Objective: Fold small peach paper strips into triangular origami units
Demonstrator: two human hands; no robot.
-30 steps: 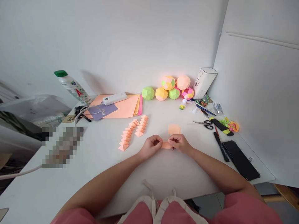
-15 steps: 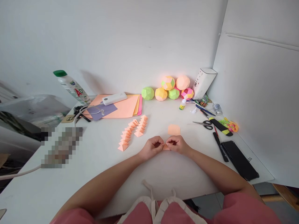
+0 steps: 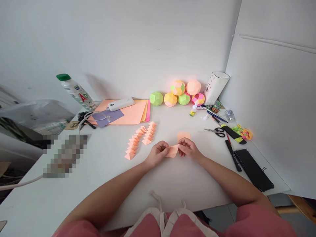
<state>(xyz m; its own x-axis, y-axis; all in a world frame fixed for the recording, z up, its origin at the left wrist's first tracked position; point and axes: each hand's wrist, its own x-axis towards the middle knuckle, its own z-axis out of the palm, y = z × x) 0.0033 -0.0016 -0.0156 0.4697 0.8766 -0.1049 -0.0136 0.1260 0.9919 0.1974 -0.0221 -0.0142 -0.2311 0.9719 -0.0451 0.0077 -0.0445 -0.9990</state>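
Note:
Between my hands is a small peach piece of paper [image 3: 173,151], tilted above the white table. My left hand [image 3: 158,154] pinches its left side between thumb and fingers. At its upper right corner, the fingertips of my right hand [image 3: 189,149] are closed on the paper. Just behind my right hand lies a stack of peach paper squares [image 3: 184,135], its near part hidden by the fingers. Two rows of folded peach paper pieces, a longer row [image 3: 133,143] and a shorter row [image 3: 149,133], stand to the left of my hands.
Several paper balls [image 3: 177,93] sit against the back wall, near a small glue bottle [image 3: 193,110]. Scissors [image 3: 214,130], a cutter [image 3: 233,133] and a black phone [image 3: 254,169] lie at right. Coloured sheets [image 3: 133,113] with a power bank [image 3: 121,104] are at back left.
My hands have moved slightly apart, and more of the peach paper between them now shows. My right hand has shifted up and right, partly covering the stack of squares.

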